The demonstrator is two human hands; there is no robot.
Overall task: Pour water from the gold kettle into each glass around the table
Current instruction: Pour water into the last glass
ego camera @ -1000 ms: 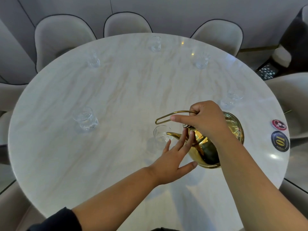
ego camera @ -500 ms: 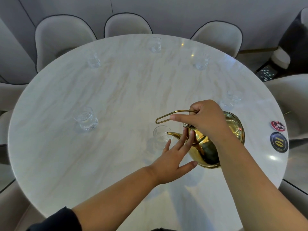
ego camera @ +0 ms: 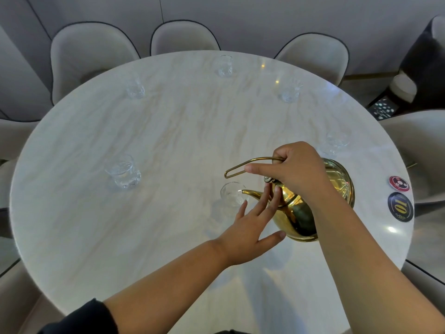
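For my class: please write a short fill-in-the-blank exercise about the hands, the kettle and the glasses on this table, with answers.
The right hand grips the kettle by its ____.
The kettle's ____ reaches the rim of the nearest glass.
The left hand touches the kettle with fingers ____, not curled.
The table holds ____ glasses in view.
Answers: handle; spout; straight; six.

Round white marble table (ego camera: 168,141), faint beige veining, glossy. Ceiling light glints (ego camera: 277,81) on the far side and near the right edge. Beige shell chairs with dark piping all round: three along the far side (ego camera: 183,42), more at left (ego camera: 14,138) and right (ego camera: 419,141). Grey panelled wall (ego camera: 240,15) behind, vertical seams. Dark seat (ego camera: 426,56) top right. Two round discs on the table's right edge, red (ego camera: 399,183) and black-gold (ego camera: 400,207).
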